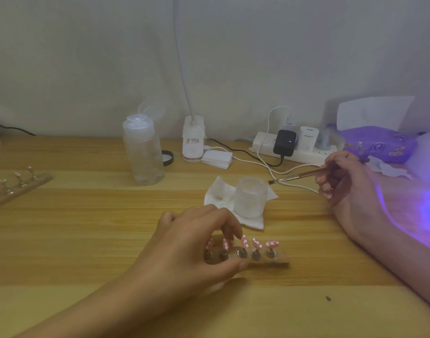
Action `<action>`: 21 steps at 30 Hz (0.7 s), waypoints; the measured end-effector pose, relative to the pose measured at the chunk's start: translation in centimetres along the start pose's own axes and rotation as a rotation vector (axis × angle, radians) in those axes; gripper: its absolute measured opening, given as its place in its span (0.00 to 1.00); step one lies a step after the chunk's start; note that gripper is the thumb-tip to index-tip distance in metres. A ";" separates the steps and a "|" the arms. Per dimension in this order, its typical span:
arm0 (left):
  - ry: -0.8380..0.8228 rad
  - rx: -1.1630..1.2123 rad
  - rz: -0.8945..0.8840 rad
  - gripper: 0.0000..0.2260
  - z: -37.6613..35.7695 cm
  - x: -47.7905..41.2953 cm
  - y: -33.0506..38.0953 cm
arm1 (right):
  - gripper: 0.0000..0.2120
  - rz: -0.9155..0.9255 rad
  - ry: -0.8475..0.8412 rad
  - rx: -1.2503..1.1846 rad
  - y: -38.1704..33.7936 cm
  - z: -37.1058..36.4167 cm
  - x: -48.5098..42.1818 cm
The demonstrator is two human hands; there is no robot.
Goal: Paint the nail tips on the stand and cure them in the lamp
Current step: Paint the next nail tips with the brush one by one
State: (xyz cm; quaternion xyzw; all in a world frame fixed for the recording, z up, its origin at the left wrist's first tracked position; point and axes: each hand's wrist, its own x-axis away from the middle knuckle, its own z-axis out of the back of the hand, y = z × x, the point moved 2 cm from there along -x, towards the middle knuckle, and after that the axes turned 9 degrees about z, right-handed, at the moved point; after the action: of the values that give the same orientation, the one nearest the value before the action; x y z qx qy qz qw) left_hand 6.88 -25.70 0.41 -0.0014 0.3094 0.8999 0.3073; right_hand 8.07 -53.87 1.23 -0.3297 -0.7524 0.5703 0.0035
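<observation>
Stand [281, 260] in left hand [196, 242], brush [304, 175] in right hand [345, 181]

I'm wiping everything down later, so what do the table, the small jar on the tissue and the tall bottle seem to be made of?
Table: pale wood or wood-look laminate, matte; grain streaks run along plank-like bands. Small jar: frosted glass, possibly plastic; cloudy, translucent wall. Tall bottle: probably clear plastic; see-through body, whitish flip cap.

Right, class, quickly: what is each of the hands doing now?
Left hand: grips the nail stand.
Right hand: pinches the brush.
</observation>
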 end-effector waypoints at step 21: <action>0.244 -0.051 -0.229 0.03 0.6 0.5 1.3 | 0.18 -0.011 -0.106 -0.018 -0.2 -0.2 0.5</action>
State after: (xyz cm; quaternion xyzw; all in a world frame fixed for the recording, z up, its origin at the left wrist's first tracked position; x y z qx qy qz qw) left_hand 5.90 -25.89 1.47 -0.1535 0.3191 0.8598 0.3679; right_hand 7.71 -53.46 1.30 -0.2951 -0.7584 0.5801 -0.0361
